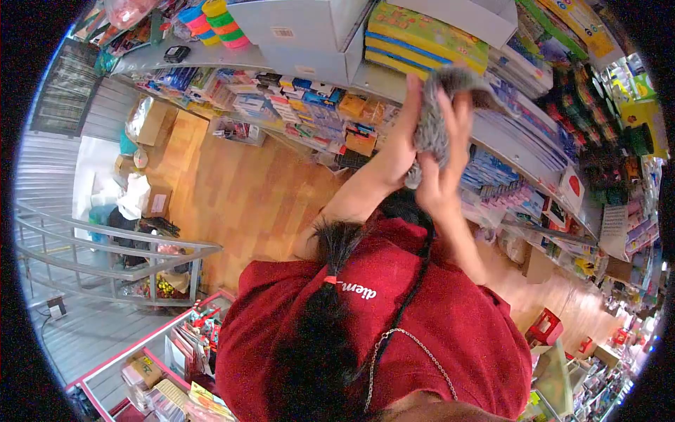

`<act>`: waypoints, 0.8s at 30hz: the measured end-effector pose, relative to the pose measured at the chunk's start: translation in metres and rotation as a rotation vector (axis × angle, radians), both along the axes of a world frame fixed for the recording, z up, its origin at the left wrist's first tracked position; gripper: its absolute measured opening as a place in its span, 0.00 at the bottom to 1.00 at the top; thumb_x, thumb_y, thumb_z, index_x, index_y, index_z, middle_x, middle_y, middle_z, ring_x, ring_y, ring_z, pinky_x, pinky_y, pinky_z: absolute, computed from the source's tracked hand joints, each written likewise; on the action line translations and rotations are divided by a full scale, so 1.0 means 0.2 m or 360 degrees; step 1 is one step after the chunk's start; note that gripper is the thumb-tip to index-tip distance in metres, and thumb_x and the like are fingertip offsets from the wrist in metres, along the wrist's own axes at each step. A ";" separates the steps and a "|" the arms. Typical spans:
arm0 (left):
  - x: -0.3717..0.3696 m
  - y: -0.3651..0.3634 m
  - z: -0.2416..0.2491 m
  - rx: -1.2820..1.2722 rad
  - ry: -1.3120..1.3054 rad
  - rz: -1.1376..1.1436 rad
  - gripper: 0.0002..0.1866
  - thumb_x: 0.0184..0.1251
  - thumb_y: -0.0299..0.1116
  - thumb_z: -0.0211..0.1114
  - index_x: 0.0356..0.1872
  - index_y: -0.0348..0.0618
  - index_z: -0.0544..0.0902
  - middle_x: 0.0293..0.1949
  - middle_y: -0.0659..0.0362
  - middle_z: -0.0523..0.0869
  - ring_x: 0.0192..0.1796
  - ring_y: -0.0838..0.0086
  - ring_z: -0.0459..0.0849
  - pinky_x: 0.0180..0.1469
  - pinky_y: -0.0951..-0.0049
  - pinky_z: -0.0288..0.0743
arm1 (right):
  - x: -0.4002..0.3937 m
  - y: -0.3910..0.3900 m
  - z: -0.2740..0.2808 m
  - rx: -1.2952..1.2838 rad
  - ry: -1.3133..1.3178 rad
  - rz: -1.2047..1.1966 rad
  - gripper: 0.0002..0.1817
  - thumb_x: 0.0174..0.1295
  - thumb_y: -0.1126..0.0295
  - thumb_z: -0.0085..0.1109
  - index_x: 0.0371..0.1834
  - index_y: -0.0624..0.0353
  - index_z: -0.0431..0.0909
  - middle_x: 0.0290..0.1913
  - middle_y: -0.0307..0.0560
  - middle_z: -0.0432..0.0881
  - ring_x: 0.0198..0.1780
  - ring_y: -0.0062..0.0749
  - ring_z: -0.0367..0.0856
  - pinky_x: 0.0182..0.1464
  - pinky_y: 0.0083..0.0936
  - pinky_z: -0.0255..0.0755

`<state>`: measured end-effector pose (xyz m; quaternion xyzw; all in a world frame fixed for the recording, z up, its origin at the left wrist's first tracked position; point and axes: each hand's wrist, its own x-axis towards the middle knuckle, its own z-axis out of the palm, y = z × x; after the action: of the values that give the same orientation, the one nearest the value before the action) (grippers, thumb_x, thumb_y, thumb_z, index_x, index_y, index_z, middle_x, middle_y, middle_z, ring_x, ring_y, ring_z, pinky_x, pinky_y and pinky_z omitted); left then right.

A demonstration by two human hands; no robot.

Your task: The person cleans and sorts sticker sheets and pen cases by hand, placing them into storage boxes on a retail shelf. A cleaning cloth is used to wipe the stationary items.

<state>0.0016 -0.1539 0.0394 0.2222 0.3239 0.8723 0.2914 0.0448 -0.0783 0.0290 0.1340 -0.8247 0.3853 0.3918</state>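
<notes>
1 grey fuzzy cloth (434,128) is at the upper middle of the frame, held between the left hand (402,144) and the right hand (450,176), partly blurred. Together they block part of the shelf goods. Yellow boxes (432,35) and a pale box (299,39) sit above; a metal railing (105,235) crosses the left; a red shirt (450,330) fills the bottom.

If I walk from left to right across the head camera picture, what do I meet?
Dark panel → cardboard box → colourful rolls → left hand and right hand, with a grey fluffy thing between them → red container.
</notes>
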 end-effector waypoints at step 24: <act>0.05 -0.01 0.05 0.0206 0.1064 0.0403 0.36 0.68 0.49 0.42 0.66 0.34 0.42 0.69 0.51 0.42 0.71 0.68 0.36 0.68 0.71 0.30 | 0.23 0.01 -0.53 -0.1524 -0.0393 0.0003 0.26 0.64 0.59 0.36 0.62 0.62 0.56 0.60 0.47 0.60 0.60 0.34 0.60 0.61 0.30 0.54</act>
<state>0.0110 -0.1560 0.0503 0.4712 0.3703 0.7993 0.0445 0.0910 -0.0766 -0.0761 -0.1070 -0.5951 0.7344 0.3084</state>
